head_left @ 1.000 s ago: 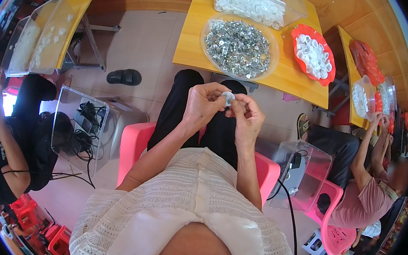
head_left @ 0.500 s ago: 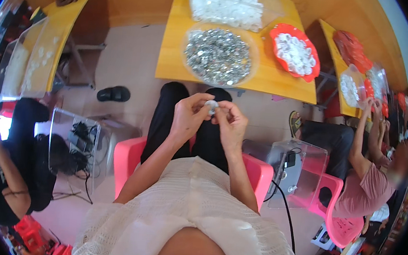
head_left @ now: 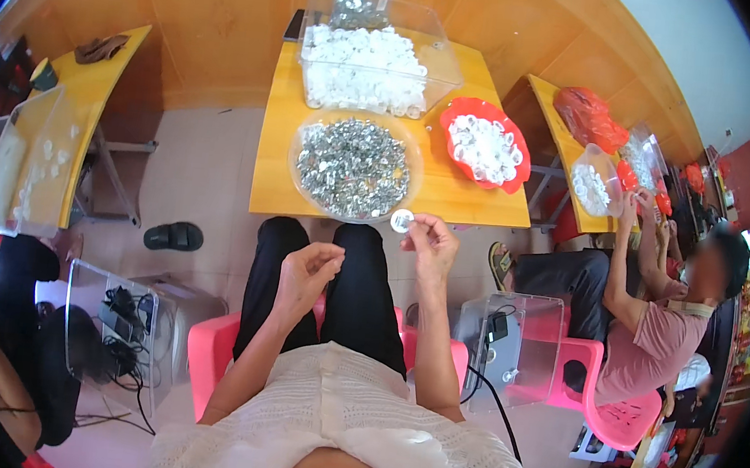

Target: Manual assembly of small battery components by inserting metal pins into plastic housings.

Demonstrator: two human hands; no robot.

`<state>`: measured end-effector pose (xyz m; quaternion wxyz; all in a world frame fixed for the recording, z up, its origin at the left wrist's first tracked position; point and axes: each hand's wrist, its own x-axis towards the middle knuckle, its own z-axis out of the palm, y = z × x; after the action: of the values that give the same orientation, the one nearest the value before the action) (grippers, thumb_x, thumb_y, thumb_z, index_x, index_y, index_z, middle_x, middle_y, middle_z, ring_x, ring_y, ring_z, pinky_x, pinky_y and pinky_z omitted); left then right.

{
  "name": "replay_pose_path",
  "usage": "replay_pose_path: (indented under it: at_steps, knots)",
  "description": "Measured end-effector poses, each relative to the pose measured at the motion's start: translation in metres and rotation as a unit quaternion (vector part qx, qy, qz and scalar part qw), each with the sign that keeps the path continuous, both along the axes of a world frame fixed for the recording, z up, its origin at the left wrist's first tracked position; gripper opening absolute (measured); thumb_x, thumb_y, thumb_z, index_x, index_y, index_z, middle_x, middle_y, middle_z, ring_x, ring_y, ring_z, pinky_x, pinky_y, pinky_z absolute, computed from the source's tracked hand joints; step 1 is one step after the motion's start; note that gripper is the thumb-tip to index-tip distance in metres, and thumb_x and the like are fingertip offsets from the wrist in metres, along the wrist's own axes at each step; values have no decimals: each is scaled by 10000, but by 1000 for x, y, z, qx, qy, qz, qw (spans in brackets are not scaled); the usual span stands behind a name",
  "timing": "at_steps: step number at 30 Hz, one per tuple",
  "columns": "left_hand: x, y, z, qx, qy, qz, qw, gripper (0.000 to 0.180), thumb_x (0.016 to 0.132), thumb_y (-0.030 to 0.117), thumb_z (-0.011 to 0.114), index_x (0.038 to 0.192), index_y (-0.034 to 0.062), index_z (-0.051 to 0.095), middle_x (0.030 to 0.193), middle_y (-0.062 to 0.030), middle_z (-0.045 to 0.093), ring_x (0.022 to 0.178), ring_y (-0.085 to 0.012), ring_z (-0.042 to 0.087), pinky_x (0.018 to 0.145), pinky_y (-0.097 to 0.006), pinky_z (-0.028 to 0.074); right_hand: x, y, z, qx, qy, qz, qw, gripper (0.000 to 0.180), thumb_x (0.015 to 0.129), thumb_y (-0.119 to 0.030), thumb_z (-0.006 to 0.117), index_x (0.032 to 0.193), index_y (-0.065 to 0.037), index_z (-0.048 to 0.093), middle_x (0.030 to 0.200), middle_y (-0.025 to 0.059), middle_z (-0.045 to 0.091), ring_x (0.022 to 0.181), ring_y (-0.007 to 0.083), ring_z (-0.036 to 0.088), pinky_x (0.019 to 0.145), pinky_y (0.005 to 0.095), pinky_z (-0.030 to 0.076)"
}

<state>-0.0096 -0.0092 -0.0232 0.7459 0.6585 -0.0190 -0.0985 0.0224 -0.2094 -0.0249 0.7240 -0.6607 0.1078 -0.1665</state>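
Between the thumb and fingers of my right hand [head_left: 431, 244] is a small white round disc [head_left: 401, 221] with a dark mark on its face. It is held up by the near edge of the yellow table [head_left: 476, 213]. My left hand [head_left: 308, 274] hovers over my lap, apart from the right, its thumb and fingertips closed together; anything between them cannot be made out. Just beyond the hands, a clear round bowl [head_left: 415, 180] is full of small shiny silver pieces [head_left: 352, 167]. To its right, a red scalloped bowl [head_left: 516, 177] carries white round pieces [head_left: 484, 147].
A clear box [head_left: 445, 67] of white pieces [head_left: 364, 69] stands behind the bowls. On the right, a person [head_left: 653, 342] works at another table; another person sits at the left. Clear bins flank my pink chair [head_left: 211, 358], and a black cable [head_left: 503, 407] runs beside it.
My hands, formerly together over my lap around a small whitish piece, have separated. The right moved forward to the table edge with the disc; the left drew back. The view has tilted up.
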Motion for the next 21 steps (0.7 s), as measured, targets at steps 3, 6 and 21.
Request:
replay_pose_path:
  at_steps: [3,6,21]
  knots:
    - [-2,5,-3,-5,34,10,999,148,826,49,589,954,-20,616,793,-27,625,711,-67,571,642,-198,464,35,-32,9,-28,-49,-56,997,72,818,-40,570,870,7,590,664,27,556,491,79,497,432,221,403]
    - [-3,13,-6,-6,36,11,999,138,840,50,574,959,-10,612,844,-47,640,737,-79,588,651,-202,479,82,-79,21,-90,-93,-148,981,66,797,-41,585,848,-1,598,634,26,552,480,91,502,438,224,403]
    - [-8,8,-15,-16,34,-7,999,119,820,48,591,917,-5,635,756,-24,608,674,-63,553,609,-193,458,121,-150,34,-248,-94,-263,928,188,781,15,565,964,6,608,781,108,623,652,161,606,539,253,489]
